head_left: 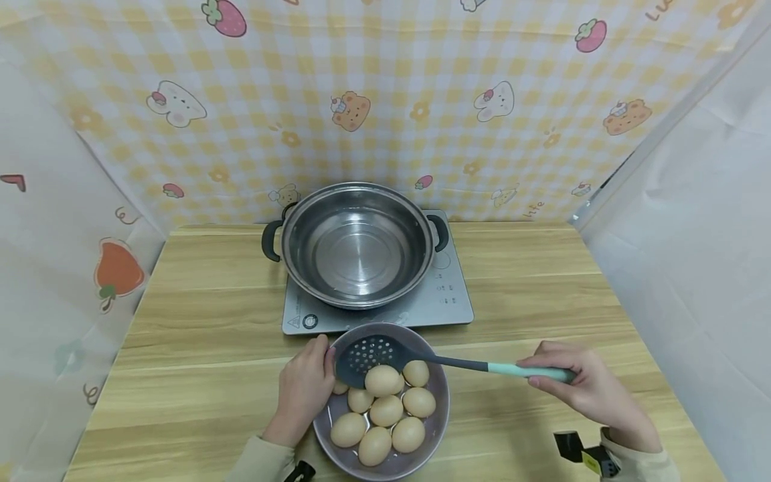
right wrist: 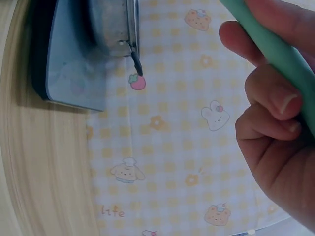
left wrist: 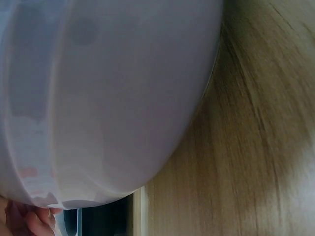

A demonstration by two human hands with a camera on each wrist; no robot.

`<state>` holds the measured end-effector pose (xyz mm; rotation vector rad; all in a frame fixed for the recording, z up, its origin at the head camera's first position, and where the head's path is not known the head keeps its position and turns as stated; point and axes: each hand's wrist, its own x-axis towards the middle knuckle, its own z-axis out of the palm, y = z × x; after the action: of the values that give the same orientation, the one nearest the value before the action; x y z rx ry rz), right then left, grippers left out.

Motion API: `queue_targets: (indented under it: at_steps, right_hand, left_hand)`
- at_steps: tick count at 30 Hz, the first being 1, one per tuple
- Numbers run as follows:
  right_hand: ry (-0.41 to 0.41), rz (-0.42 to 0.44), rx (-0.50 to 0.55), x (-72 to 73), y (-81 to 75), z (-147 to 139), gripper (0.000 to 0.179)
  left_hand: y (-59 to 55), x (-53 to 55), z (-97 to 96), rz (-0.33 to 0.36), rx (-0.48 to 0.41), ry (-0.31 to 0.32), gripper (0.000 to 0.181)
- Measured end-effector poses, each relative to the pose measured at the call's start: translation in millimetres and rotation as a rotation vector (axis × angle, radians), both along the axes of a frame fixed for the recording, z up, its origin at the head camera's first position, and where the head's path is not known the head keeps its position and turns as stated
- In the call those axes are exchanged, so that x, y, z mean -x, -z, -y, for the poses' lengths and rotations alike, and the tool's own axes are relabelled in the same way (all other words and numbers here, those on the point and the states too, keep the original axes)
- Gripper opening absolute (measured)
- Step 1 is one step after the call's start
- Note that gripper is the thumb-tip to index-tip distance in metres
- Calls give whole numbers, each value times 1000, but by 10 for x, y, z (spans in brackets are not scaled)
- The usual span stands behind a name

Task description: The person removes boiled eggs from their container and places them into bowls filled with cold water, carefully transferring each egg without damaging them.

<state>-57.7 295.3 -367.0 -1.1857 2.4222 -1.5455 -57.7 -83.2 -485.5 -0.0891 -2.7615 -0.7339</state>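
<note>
A grey-purple bowl (head_left: 443, 422) full of several light brown eggs (head_left: 387, 411) stands at the table's front. My left hand (head_left: 304, 388) grips its left rim, thumb on the inner side; in the left wrist view the bowl's pale outer wall (left wrist: 123, 98) hides most of that hand. With my right hand (head_left: 584, 385) I hold the mint-green handle (right wrist: 280, 54) of a dark slotted spoon (head_left: 385, 349). Its perforated head lies over the far left part of the bowl, tilted, and one egg (head_left: 383, 381) sits against its near edge. Whether the spoon bears that egg I cannot tell.
Behind the bowl, a steel pot (head_left: 358, 258) with black side handles stands on a grey induction cooker (head_left: 446, 308). Its inside shows no food. A wooden table (head_left: 211, 348) lies under everything, with a checked cloth (head_left: 385, 73) at the back and white sheets at both sides.
</note>
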Motion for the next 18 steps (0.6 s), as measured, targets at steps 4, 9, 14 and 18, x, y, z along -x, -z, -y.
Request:
queue_targets:
  at_steps: [4, 9, 14, 18]
  right_hand:
    - [-2, -30, -11, 8, -12, -16, 47]
    - [-30, -103, 15, 27, -16, -26, 46]
    - [-36, -128, 20, 23, -58, -27, 41]
    - [-48, -137, 54, 24, -95, -26, 31]
  left_hand:
    - [-3, -1, 1, -25, 3, 3, 16]
    - [-1, -5, 0, -34, 0, 3, 16]
    - [-1, -7, 1, -40, -2, 3, 16]
    - [-4, -5, 3, -54, 0, 4, 17]
